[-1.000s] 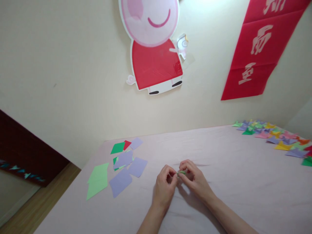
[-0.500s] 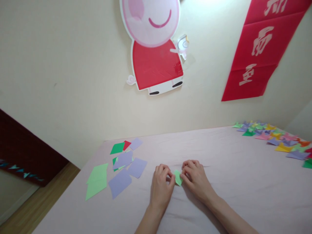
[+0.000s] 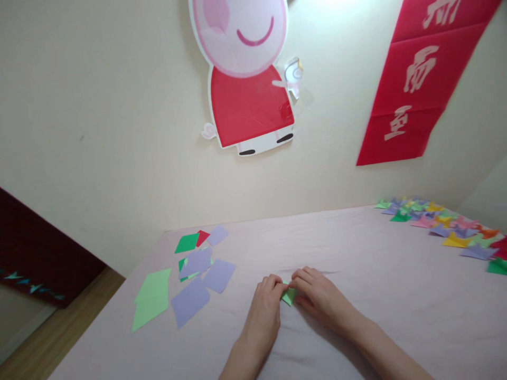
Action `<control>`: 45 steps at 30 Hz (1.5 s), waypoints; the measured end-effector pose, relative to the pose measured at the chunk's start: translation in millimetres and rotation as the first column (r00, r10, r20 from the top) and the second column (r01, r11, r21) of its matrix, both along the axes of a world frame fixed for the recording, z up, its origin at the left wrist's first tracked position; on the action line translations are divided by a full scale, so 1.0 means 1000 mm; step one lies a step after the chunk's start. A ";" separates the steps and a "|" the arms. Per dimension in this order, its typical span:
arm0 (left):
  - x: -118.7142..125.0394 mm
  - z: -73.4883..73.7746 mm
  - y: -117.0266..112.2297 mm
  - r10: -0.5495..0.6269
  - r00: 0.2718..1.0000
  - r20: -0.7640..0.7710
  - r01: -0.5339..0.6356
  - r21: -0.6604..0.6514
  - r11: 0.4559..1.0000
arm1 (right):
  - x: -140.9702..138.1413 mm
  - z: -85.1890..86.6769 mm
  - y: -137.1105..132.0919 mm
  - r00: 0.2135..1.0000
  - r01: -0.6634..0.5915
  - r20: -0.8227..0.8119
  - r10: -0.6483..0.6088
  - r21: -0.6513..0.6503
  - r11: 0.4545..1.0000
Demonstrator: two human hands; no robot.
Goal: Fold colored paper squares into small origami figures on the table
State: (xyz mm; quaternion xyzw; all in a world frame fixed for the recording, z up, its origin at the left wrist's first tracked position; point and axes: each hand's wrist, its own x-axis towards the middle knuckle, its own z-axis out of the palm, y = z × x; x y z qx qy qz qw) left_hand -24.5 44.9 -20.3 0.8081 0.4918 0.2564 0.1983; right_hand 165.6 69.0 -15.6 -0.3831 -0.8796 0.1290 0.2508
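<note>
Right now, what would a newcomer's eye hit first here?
Likely the large cartoon cutout, upper centre on the wall, then the red banner at upper right. Lower down, the left hand and right hand meet at a small green paper; bright folded papers cluster at far right.

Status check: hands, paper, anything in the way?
Left hand, right hand: both touching small green paper. Paper partly covered by fingers. No obstruction seen; purple sheets apart, to the left.
</note>
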 end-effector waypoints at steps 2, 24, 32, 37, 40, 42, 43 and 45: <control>0.000 0.004 -0.002 0.000 1.000 -0.026 0.000 -0.023 1.000 | -0.001 -0.005 0.003 0.998 0.001 0.064 -0.005 0.072 0.997; 0.011 0.007 0.005 0.065 0.972 -0.226 -0.051 0.066 0.996 | 0.003 -0.007 0.006 0.991 0.031 -0.128 -0.041 -0.082 0.996; 0.018 0.000 0.012 0.130 0.965 -0.226 -0.087 0.190 0.978 | 0.004 -0.010 0.012 0.981 0.086 -0.161 -0.111 -0.153 0.984; 0.019 0.001 0.018 0.134 0.979 -0.154 -0.111 0.149 0.983 | 0.004 -0.007 0.015 0.976 0.083 -0.180 -0.122 -0.211 0.974; 0.015 0.002 0.020 0.111 0.992 -0.061 -0.107 0.064 0.992 | 0.002 -0.002 0.017 0.980 0.080 -0.158 -0.120 -0.240 0.968; 0.011 0.001 0.021 0.102 0.995 -0.005 -0.102 0.017 0.995 | -0.001 0.001 0.020 0.983 0.084 -0.135 -0.121 -0.255 0.963; 0.010 0.001 0.021 0.102 0.995 0.014 -0.102 -0.001 0.995 | -0.003 0.002 0.021 0.984 0.090 -0.126 -0.126 -0.262 0.961; 0.008 0.000 0.023 0.105 0.994 0.031 -0.104 -0.023 0.994 | -0.007 0.004 0.023 0.983 0.113 -0.109 -0.147 -0.276 0.955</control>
